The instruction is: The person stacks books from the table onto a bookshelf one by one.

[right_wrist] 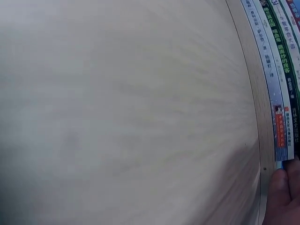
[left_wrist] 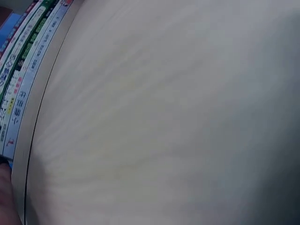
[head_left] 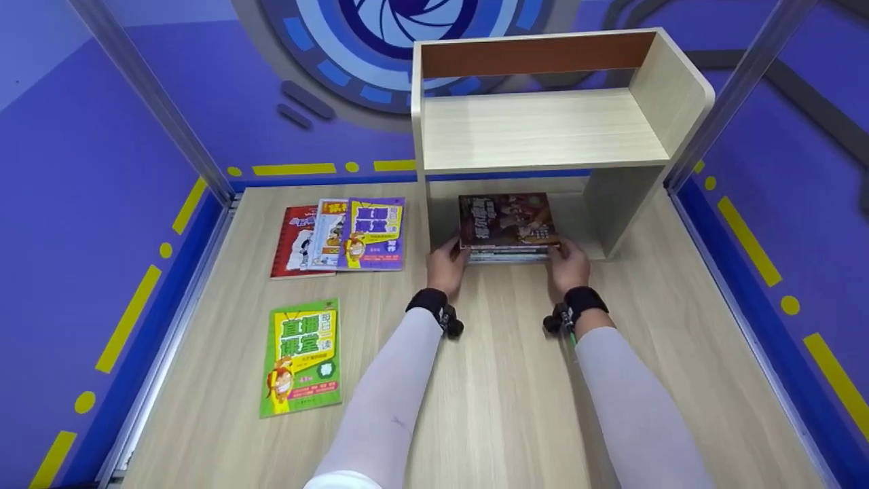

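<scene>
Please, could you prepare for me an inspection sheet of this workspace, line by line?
Surface: pale wood-grain table.
Job's things: book stack, dark brown cover on top, in the lower compartment of the wooden shelf, spines facing the person.
Clutter: left of the shelf, red book, blue-and-white book and purple book overlap; green book lies apart, nearer the person.
Grips: left hand holds the stack's front left corner, right hand its front right.
Cables: thin green strand by the right wrist; whether a cable, cannot tell.
Surroundings: blue-purple patterned wall panels, yellow markings.
</scene>
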`<move>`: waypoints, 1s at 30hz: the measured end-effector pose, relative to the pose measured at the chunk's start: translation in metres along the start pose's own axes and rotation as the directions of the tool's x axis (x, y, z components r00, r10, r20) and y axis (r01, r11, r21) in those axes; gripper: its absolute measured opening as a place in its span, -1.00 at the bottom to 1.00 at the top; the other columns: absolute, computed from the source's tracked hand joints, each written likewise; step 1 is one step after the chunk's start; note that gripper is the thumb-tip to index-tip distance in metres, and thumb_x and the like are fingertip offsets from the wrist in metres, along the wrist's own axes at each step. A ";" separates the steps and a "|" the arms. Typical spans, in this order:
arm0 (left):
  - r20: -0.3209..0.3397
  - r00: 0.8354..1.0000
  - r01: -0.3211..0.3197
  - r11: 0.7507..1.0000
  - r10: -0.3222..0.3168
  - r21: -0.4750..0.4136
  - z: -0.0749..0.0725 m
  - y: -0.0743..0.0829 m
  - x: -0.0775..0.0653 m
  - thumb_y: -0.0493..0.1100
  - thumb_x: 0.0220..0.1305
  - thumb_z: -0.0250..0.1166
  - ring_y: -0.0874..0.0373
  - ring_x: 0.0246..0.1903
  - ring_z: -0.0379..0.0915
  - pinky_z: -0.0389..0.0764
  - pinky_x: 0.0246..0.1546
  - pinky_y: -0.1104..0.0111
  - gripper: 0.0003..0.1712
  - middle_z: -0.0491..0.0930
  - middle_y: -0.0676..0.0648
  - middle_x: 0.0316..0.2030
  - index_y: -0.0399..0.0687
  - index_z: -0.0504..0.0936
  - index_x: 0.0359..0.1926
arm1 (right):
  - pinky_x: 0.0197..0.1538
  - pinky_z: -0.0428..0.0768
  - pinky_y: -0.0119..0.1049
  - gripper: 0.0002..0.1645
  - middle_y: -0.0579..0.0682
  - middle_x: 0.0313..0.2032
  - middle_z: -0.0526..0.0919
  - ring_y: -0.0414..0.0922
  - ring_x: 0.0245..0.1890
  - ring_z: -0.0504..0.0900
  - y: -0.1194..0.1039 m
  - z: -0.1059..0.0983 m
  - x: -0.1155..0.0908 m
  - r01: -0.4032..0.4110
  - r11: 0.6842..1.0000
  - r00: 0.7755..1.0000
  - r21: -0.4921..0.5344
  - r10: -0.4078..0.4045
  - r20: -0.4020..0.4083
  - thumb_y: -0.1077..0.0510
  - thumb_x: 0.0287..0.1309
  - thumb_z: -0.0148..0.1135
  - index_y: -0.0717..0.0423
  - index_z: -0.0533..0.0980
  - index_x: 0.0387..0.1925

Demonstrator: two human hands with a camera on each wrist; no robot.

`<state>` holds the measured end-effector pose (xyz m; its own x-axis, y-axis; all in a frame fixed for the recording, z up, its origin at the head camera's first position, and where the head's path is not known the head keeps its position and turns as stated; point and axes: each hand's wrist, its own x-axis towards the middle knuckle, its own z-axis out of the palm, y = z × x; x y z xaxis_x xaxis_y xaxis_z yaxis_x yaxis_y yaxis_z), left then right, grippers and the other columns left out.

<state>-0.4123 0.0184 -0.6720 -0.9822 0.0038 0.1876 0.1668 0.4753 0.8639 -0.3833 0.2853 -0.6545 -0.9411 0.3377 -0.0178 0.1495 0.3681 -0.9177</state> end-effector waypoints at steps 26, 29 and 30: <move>0.346 0.938 -0.176 0.897 0.027 0.406 -0.071 0.053 -0.086 0.18 0.52 0.29 -0.29 0.61 0.15 0.21 0.61 -0.10 -0.10 0.27 -0.37 0.58 -0.30 0.27 0.60 | 0.64 0.09 0.30 0.12 0.46 0.64 0.00 0.39 0.65 0.02 -0.042 0.015 -0.131 0.248 0.838 0.960 -0.486 -0.147 0.237 -0.33 0.51 0.11 0.41 0.02 0.64; 0.331 0.943 -0.200 0.841 0.027 0.502 -0.082 0.059 -0.106 0.29 0.53 0.21 -0.29 0.63 0.07 0.20 0.61 -0.15 -0.02 0.19 -0.37 0.61 -0.30 0.21 0.62 | 0.64 0.05 0.33 0.12 0.49 0.62 0.02 0.40 0.65 0.01 -0.046 0.020 -0.147 0.290 0.808 0.949 -0.513 -0.173 0.263 -0.31 0.50 0.15 0.46 0.05 0.61; 0.324 0.946 -0.199 0.822 0.019 0.534 -0.086 0.060 -0.113 0.33 0.53 0.18 -0.28 0.65 0.04 0.20 0.61 -0.15 0.00 0.17 -0.37 0.62 -0.30 0.18 0.63 | 0.63 0.06 0.35 0.13 0.50 0.62 0.03 0.41 0.65 0.02 -0.047 0.021 -0.152 0.302 0.800 0.945 -0.519 -0.179 0.275 -0.31 0.48 0.16 0.47 0.06 0.61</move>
<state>-0.2844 -0.0291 -0.6016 -0.9538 0.2975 0.0427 0.2870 0.8595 0.4230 -0.2535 0.1984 -0.6172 -0.9992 0.0147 0.0379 -0.0078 0.8457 -0.5336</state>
